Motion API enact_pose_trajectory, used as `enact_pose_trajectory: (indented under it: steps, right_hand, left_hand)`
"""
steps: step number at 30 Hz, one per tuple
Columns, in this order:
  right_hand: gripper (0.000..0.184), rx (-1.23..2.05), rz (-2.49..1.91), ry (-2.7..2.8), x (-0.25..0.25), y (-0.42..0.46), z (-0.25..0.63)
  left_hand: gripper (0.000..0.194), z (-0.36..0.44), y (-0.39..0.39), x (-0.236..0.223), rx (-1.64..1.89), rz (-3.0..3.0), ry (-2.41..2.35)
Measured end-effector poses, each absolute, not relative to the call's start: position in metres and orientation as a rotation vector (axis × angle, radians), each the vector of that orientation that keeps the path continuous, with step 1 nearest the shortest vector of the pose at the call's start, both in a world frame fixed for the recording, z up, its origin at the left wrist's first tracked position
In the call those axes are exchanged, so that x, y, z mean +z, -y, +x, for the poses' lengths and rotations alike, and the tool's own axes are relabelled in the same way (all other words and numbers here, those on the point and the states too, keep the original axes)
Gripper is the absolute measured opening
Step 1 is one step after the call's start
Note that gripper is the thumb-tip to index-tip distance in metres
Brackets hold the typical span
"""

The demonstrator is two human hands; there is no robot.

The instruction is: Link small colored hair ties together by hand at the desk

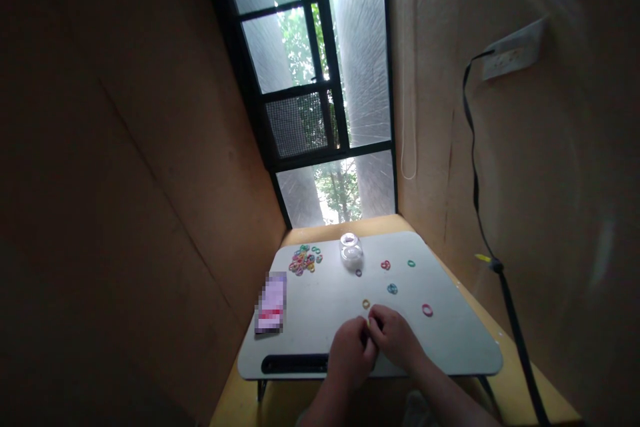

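Nearer than the clear jar [351,255], the left hand [353,349] and right hand [395,337] apparently pinch a small yellow piece [369,324], likely for two-sided steadiness, with colourful rings [301,261] heaped left of it, seemingly out of the way.

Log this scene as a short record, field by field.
Left hand: fingers curled, close against the right hand
Right hand: fingers curled inward
Between them: a small yellowish thing, too small to identify
Surface: white table, black slot along its near edge
Pile: mixed coloured rings, far left
Beyond the hands: yellow ring
Right side: pink ring, green ring
Container: clear jar, near the far edge
Left edge: purple item, blurred
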State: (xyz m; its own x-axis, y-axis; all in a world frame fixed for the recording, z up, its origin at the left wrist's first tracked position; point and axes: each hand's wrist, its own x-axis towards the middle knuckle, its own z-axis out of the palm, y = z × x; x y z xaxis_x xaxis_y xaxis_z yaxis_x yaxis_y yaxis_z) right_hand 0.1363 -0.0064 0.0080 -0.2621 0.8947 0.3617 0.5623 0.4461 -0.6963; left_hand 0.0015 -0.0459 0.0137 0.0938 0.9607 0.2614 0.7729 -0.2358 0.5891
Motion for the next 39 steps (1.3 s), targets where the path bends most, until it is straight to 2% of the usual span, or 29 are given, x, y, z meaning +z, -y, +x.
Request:
enact_pose_trajectory:
  steps: [39]
  right_hand:
    - [0.019,0.599,-1.204,1.949,0.0094,-0.0006,0.1377]
  left_hand:
    - [0.010,0.0016,0.0416,0.0155,0.861,2.093,-1.682]
